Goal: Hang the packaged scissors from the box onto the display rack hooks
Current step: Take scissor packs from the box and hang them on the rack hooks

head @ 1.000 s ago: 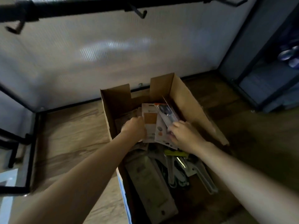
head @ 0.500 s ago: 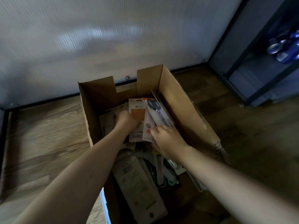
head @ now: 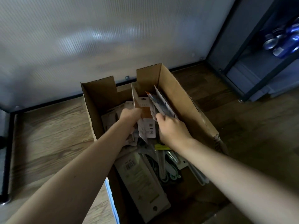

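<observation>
Open brown cardboard box on a wood-grain floor, seen from above. Two carded scissor packages stand raised at its far end. The white-and-orange card package stands nearly upright, long axis vertical, hang-slot uppermost. The orange-edged blister package tilts away to the right, long axis running from its low near end up toward the far wall. The left hand curls around the white-and-orange card's left edge; the right hand pinches the blister package's lower end. More packages lie flat in the box, too overlapped to count, among them a long beige barcoded package. Blue bottles sit on a dark shelf, upper right.
</observation>
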{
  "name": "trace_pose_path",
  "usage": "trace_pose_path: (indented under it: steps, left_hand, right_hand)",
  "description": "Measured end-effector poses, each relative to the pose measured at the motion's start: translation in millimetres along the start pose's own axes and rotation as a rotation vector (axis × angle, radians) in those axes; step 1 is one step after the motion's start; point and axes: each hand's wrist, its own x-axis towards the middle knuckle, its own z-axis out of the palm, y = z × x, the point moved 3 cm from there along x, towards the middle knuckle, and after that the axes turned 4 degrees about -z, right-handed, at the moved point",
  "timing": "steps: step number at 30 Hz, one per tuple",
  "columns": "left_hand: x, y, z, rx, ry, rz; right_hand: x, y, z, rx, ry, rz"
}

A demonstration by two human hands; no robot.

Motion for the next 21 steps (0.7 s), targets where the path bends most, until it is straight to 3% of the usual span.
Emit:
trace_pose_path:
  steps: [5,10,16,21]
  left_hand:
    - [-29,1,-6,-0.153,-0.206,0.004]
    - [-58,5,-19,-0.322,-0.305,0.054]
    - [-73,9,-33,-0.246,-0.366,0.124]
    - [-89,12,-36,-0.225,-0.442,0.069]
  right_hand:
    - [0,-11,-17,0.015,0.053,-0.016]
    - [-1,-19,-23,0.04,0.088,-0.011]
    - [-4,-24,-35,0.108,0.057,0.005]
    - [-1,-32,-57,0.145,0.18,-0.068]
